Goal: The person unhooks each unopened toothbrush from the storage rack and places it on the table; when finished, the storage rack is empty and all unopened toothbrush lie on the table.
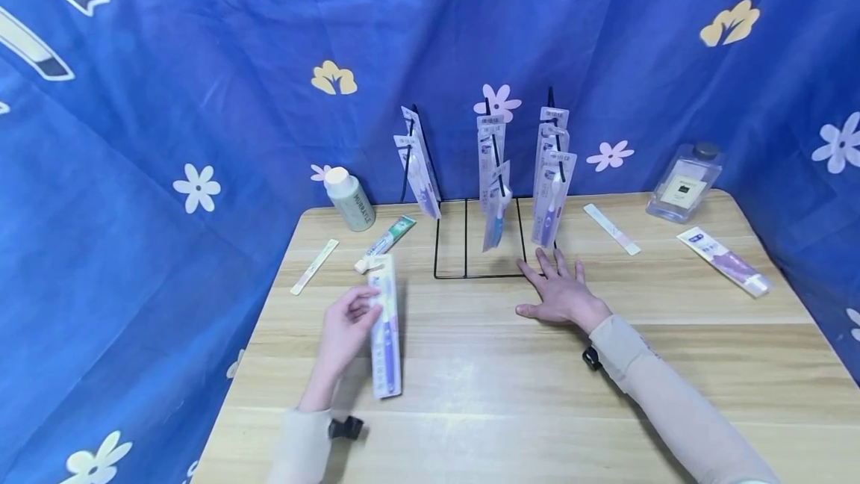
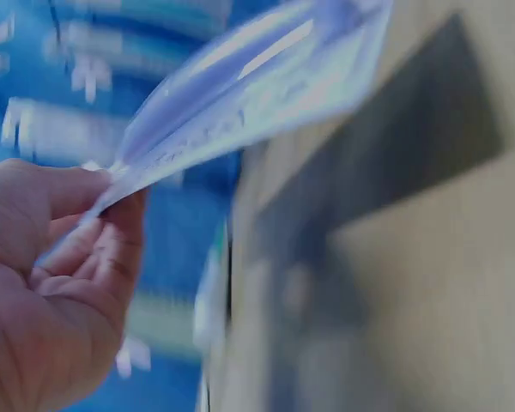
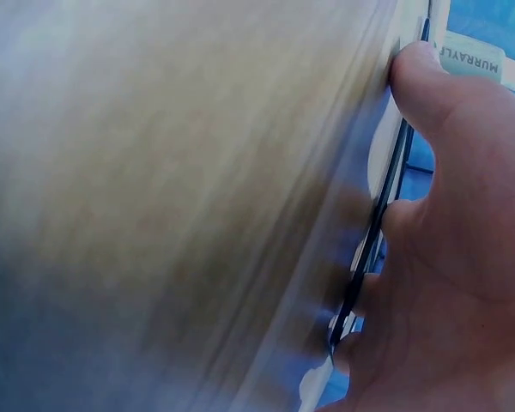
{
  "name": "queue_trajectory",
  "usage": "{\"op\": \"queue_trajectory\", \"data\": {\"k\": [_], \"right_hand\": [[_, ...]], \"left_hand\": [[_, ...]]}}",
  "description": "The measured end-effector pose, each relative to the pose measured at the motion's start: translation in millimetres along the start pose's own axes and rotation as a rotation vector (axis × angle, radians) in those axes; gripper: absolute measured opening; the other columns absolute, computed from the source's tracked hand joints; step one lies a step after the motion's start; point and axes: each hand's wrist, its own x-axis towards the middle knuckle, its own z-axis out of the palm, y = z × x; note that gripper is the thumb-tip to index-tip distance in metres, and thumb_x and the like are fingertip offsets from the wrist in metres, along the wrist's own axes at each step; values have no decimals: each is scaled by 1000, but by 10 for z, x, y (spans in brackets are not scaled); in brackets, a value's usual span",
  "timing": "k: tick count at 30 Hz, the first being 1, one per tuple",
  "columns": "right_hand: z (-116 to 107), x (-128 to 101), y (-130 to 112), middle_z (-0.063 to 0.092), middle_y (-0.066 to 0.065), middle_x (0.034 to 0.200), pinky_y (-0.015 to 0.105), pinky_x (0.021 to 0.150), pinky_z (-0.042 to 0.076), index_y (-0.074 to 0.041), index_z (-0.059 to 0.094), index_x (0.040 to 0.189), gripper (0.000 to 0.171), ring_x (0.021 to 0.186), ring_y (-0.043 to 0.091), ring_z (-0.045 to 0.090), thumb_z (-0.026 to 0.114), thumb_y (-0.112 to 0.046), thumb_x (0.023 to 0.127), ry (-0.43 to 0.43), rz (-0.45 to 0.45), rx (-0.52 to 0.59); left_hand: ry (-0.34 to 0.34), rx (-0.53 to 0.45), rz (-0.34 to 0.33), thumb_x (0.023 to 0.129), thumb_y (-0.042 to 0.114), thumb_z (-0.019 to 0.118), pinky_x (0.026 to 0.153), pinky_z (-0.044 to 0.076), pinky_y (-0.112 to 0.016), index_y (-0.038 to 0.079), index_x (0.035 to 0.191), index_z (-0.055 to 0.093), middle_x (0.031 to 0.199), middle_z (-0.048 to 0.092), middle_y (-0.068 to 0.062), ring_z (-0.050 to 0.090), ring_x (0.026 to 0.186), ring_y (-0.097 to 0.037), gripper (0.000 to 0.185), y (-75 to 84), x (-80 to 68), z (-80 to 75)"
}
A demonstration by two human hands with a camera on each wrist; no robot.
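Observation:
In the head view my left hand (image 1: 349, 323) pinches a packaged purple toothbrush (image 1: 386, 342) by its edge, the pack held above the table. The left wrist view shows thumb and fingers on one end of the clear pack (image 2: 240, 103), whose shadow falls on the wood. My right hand (image 1: 561, 296) lies spread, its fingertips at the front corner of a black wire display rack (image 1: 450, 276). Packaged toothbrushes hang on the rack's hooks: some on the left (image 1: 422, 170), several in the middle (image 1: 497, 215) and several on the right (image 1: 552, 204).
A green-grey bottle (image 1: 354, 204), a green-and-white toothpaste tube (image 1: 390, 241) and a slim sachet (image 1: 314, 267) are at the left. To the right lie another sachet (image 1: 611, 228), a clear bottle (image 1: 685, 181) and a purple-and-white tube (image 1: 725, 261). Blue patterned cloth (image 1: 269, 95) stands behind the wooden table (image 1: 504, 409).

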Motion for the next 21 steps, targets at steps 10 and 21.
{"op": "queue_trajectory", "data": {"k": [10,21], "right_hand": [[-26,11,31,-2,19,171,78,115,-6,-28,14,165,97,155,52,-8,61,-68,89,-25,13,7],[-2,27,39,1,20,171,79,115,-3,-28,17,164,97,155,52,-6,62,-69,89,-12,2,2]], "left_hand": [[82,246,-298,92,3,71,62,51,-18,1,118,68,81,70,-3,62,68,-1,27,-545,-181,-807],[29,632,-87,88,6,75,62,40,-28,2,108,71,70,62,-5,51,62,-12,21,-715,-194,-954]]}}
